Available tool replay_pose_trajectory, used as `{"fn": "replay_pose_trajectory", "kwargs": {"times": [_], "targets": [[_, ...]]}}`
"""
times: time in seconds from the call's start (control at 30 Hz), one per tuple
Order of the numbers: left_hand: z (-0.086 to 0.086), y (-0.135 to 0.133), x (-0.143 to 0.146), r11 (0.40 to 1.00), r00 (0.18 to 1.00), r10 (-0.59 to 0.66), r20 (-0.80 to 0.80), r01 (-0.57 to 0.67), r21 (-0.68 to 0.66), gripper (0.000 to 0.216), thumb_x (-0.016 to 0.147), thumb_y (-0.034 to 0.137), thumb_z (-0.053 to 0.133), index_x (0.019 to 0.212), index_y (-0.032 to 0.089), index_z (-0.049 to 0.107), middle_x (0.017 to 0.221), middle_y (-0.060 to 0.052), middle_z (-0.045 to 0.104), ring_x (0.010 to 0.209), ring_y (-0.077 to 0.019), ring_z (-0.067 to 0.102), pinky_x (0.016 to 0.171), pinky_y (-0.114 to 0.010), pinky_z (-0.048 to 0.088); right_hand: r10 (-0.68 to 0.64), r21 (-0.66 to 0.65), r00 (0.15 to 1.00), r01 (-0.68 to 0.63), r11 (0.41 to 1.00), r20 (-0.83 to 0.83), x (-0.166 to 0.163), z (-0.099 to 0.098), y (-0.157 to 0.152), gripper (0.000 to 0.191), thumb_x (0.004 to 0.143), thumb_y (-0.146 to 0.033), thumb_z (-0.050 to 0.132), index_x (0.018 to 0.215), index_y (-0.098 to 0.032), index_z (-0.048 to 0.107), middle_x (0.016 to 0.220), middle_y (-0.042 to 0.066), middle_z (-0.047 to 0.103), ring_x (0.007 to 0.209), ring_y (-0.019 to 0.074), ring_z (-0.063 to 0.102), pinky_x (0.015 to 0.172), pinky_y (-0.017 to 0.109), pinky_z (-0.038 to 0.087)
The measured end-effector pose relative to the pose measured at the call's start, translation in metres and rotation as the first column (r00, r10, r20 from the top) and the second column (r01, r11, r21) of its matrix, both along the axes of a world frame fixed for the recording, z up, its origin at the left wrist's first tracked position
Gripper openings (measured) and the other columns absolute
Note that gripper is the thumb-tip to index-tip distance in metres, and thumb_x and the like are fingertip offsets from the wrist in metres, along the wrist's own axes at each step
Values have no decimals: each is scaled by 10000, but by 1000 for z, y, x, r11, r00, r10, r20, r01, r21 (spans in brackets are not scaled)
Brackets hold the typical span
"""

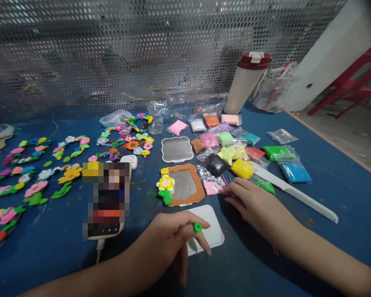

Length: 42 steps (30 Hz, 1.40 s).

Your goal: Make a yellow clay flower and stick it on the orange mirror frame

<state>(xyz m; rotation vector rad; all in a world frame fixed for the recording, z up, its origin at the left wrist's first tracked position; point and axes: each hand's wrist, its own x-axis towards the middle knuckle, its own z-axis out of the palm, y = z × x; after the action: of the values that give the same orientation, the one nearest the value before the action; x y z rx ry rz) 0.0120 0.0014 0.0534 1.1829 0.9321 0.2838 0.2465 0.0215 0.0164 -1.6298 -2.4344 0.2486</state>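
Between thumb and index finger, my left hand [176, 233] pinches a small ring-shaped piece of green clay [197, 227]. A white rectangular board [214, 231] lies beneath those fingers, partly hidden. To the right, my right hand [250, 202] curls its thumb and fingers around a thin pink tool [243, 217], most of which the hand covers. Just beyond my hands lies a mirror [185, 185] with a brown clay border [199, 187]. A yellow clay flower [165, 183] and green leaves [165, 196] decorate its left side. A packet of pink clay [212, 187] sits by my right fingertips.
Several clay packets, among them a black one [215, 164], spread behind my right hand beside a white comb [309, 202]. Another mirror [177, 149] lies farther back. A phone [111, 198] and flower-decorated clay frames [71, 175] occupy the left. A bottle [245, 84] stands near the perforated panel [111, 53].
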Motion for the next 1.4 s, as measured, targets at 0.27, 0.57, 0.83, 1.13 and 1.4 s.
{"fn": "replay_pose_trajectory", "kwargs": {"times": [0.27,0.57,0.83,1.13,1.4], "targets": [[-5,4,1,984,985,126,117,-110,-139,89,900,264,436,899,176,446,809,-38,714,343,-24,521,350,-112,296,51,59,998,-53,997,33,-2,-3,4,201,887,-136,422,788,-161,595,773,82,579,700,226,536,623,362,435],[-8,7,4,982,983,176,58,-171,-87,177,834,326,517,779,163,474,637,28,630,353,-26,450,360,-133,321,-8,-233,859,-129,964,-511,-24,36,-9,120,883,-155,465,800,-203,536,766,3,630,698,125,599,625,225,479],[-8,7,4,979,979,205,-17,-206,-14,238,833,368,508,721,160,483,547,47,556,378,-43,432,389,-153,316,5,-142,683,-158,977,-731,-42,26,-22,103,838,-139,563,841,-214,634,815,4,674,766,128,625,695,242,491],[-10,3,5,987,987,156,-46,-155,32,196,844,350,479,740,185,469,596,40,565,396,-70,446,406,-182,328,-29,-174,621,-174,969,-784,-47,19,-23,94,820,-169,607,811,-229,679,853,19,622,806,137,608,711,267,498],[-3,-1,-2,773,903,55,-427,232,590,239,904,307,414,820,220,621,713,-5,649,618,-150,568,570,-235,351,-304,-462,538,-185,868,-786,-49,24,-20,79,763,-178,655,839,-200,646,758,-4,646,669,114,608,589,225,494]]}}
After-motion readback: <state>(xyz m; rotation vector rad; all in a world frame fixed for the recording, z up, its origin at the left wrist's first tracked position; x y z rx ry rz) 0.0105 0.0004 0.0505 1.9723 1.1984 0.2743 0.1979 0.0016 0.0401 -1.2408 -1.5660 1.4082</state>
